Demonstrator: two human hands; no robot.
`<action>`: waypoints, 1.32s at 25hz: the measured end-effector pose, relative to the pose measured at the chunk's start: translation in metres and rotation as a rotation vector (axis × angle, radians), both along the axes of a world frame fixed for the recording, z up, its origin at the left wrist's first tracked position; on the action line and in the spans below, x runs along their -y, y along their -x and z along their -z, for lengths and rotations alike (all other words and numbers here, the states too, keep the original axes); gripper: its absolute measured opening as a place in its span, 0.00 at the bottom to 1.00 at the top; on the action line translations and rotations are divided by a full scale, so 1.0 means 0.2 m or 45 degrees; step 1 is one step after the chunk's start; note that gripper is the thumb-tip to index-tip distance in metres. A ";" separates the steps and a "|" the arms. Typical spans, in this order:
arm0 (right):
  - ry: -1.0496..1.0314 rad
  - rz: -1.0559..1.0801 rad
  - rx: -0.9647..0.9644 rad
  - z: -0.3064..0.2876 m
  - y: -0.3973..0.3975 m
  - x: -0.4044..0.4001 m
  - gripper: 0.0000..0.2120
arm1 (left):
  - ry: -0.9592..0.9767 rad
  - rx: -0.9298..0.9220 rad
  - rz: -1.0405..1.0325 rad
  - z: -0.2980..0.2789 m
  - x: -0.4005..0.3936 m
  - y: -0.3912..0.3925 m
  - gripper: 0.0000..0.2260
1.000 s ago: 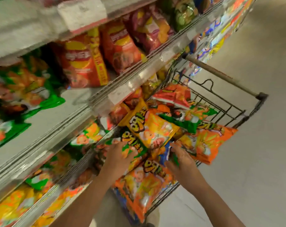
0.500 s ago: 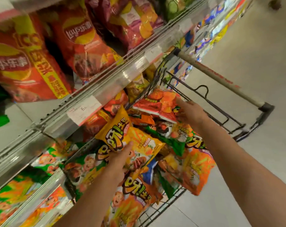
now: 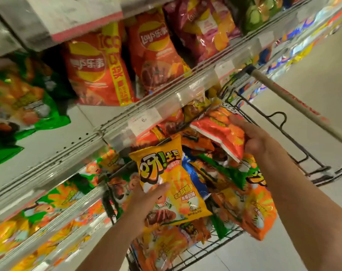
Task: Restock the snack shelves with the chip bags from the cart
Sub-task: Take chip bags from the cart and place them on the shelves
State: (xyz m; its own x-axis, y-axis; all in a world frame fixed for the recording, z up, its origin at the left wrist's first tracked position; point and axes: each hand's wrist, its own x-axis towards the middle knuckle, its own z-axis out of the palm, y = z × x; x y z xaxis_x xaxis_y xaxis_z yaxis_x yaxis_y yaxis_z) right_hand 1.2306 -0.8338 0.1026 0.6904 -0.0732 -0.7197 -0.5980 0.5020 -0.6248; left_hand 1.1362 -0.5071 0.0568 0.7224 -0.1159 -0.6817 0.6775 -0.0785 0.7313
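A wire cart [image 3: 295, 145] heaped with chip bags stands against the shelves. My left hand [image 3: 146, 200] holds a yellow chip bag [image 3: 166, 173] by its lower left part, lifted above the pile. My right hand [image 3: 258, 137] grips an orange-red chip bag [image 3: 219, 132] at the top of the heap, tilted up. Orange and green bags [image 3: 252, 204] fill the cart under both hands. The shelf [image 3: 54, 141] at the left of the cart has bare white board between a green bag [image 3: 25, 106] and red bags [image 3: 95, 73].
The cart handle [image 3: 291, 102] runs diagonally at the upper right. A shelf edge rail with price tags [image 3: 144, 120] juts out just above the cart. Lower shelves [image 3: 48, 210] hold orange and green bags. Pale floor [image 3: 303, 55] lies to the right.
My right hand moved from the near pile to the far top of the cart and took hold of the orange-red bag. My left hand has lifted the yellow bag.
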 end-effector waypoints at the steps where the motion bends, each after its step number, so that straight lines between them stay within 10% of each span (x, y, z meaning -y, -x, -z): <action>1: 0.019 0.031 0.060 -0.01 0.08 -0.02 0.23 | 0.013 0.026 0.008 -0.03 -0.04 0.02 0.37; 5: 0.389 0.253 0.372 0.00 0.47 -0.23 0.33 | 0.021 0.131 0.008 -0.12 -0.22 0.19 0.19; 11: 0.700 -0.028 0.620 -0.06 0.97 -0.79 0.40 | 0.029 0.353 -0.157 -0.19 -0.64 0.64 0.33; 21: 0.477 -0.421 0.810 -0.24 1.72 -2.17 0.31 | 0.024 0.479 -0.722 -0.33 -1.89 1.88 0.26; 33: 0.377 -1.142 0.787 -0.16 2.18 -3.74 0.44 | 0.104 0.418 -1.553 -0.38 -3.02 3.02 0.22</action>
